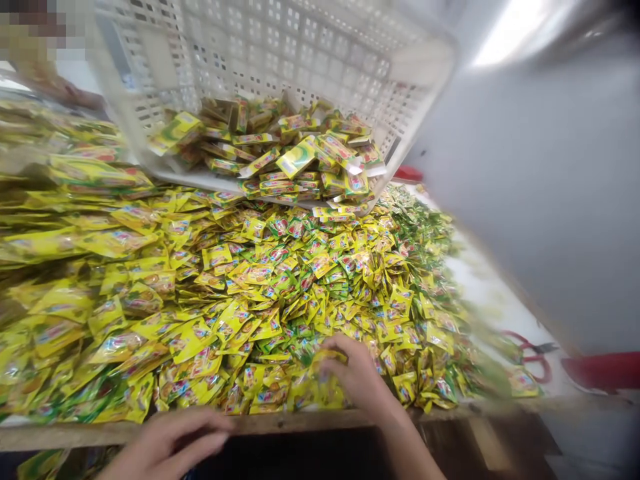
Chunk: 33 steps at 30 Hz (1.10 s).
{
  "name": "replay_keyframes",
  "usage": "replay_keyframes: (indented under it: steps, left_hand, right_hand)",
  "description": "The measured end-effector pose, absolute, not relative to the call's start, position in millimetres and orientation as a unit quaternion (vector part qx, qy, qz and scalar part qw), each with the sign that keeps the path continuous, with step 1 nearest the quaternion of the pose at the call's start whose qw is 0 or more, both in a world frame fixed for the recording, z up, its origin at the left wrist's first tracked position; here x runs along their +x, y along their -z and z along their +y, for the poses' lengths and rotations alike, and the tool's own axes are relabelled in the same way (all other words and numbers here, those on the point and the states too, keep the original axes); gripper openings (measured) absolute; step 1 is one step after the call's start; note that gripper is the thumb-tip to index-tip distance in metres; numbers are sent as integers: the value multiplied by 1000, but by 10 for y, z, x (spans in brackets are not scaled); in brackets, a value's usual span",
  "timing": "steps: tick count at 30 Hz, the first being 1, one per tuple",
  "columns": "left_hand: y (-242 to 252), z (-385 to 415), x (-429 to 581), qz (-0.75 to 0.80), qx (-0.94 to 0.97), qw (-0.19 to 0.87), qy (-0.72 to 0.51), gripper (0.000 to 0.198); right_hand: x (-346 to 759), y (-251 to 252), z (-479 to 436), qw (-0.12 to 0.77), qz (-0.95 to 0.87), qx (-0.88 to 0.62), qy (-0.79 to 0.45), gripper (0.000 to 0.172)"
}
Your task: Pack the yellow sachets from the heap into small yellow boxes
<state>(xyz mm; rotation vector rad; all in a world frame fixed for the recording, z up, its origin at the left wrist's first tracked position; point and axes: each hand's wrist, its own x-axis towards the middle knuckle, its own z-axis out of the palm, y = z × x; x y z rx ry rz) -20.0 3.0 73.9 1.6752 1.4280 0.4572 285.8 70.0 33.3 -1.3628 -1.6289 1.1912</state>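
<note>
A wide heap of small yellow and green packets point(240, 273), shiny and printed in several colours, covers the table. My right hand point(355, 373) reaches into the near side of the heap. Its fingers curl round a yellow packet point(327, 363), which is smeared by motion. Near the table's front edge, my left hand point(180, 437) hovers with thumb and fingers apart and nothing between them. Beyond both hands, a white perforated plastic crate point(420, 100) lies tipped on its side with its mouth towards me. Small yellow and green cartons point(300, 153) are piled inside it.
Red-handled scissors point(535, 360) lie at the right, near a red object point(605, 370). A grey wall point(525, 200) borders the table's right side. The wooden front edge point(295, 421) runs below the heap. Another person's arm point(75, 93) shows at the far left.
</note>
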Motion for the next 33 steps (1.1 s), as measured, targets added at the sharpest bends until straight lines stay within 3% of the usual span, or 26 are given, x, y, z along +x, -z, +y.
replay_keyframes:
  steps: [1, 3, 7, 12, 19, 22, 27, 31, 33]
  left_hand:
    - [-723, 219, 1, 535, 710, 435, -146, 25]
    - [-659, 586, 478, 532, 763, 345, -126, 24]
    - [-426, 941, 1273, 599, 751, 262, -94, 15]
    - [-241, 841, 1416, 647, 725, 217, -97, 31]
    - [-180, 892, 1152, 626, 696, 297, -188, 10]
    - [-223, 805, 1077, 607, 681, 332, -241, 11]
    - [-354, 634, 1094, 570, 563, 429, -417, 8]
    - [-360, 651, 1186, 561, 431, 503, -496, 43]
    - [-319, 655, 1211, 568, 421, 500, -500, 43]
  right_hand:
    - [2879, -329, 715, 362, -616, -538, -448, 7]
    - [2963, -319, 745, 412, -576, -570, -416, 5]
    - [3195, -291, 739, 500, -483, -569, -438, 17]
    - [3268, -290, 661, 487, -441, -537, -529, 26]
    - [2959, -209, 669, 516, -351, -508, -594, 33]
    - [2734, -140, 641, 550, -296, -507, -594, 30]
    - [2469, -128, 654, 595, -228, -469, -612, 32]
    - [2412, -148, 694, 591, -229, -470, -614, 35]
    - [2388, -135, 712, 608, -239, -479, -586, 36]
